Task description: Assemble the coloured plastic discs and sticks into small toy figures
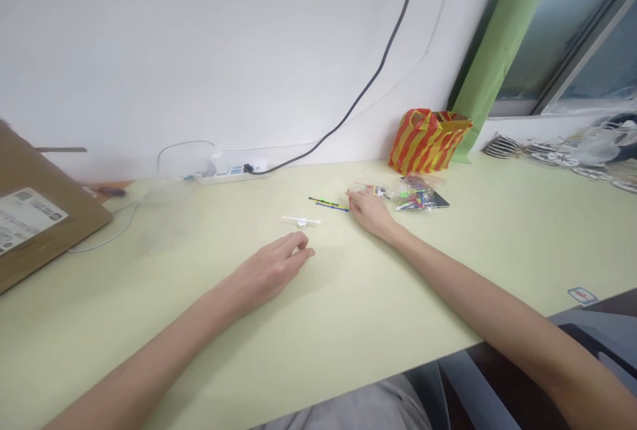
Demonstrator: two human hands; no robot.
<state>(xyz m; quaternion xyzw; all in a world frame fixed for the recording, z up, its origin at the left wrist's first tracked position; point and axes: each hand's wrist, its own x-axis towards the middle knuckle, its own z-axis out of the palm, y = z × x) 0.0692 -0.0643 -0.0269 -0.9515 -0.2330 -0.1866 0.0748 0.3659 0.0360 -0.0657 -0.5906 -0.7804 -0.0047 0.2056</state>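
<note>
On the pale green worktop (398,324), our left hand (269,271) rests half curled, holding nothing we can see. The single white plastic rod with a central hub (301,221) lies just beyond it at about one o'clock, its long axis running crosswise, and this hand is the nearer of the two. Our right hand (371,211) sits at about three o'clock from that rod, its fingers (354,199) bunched; we cannot tell whether they pinch anything. Just beside them at nine o'clock lie two thin coloured sticks (328,204), roughly parallel. At two o'clock from the hand is one clear bag of coloured parts (415,194), with one red-and-yellow striped bag (428,141) behind it.
</note>
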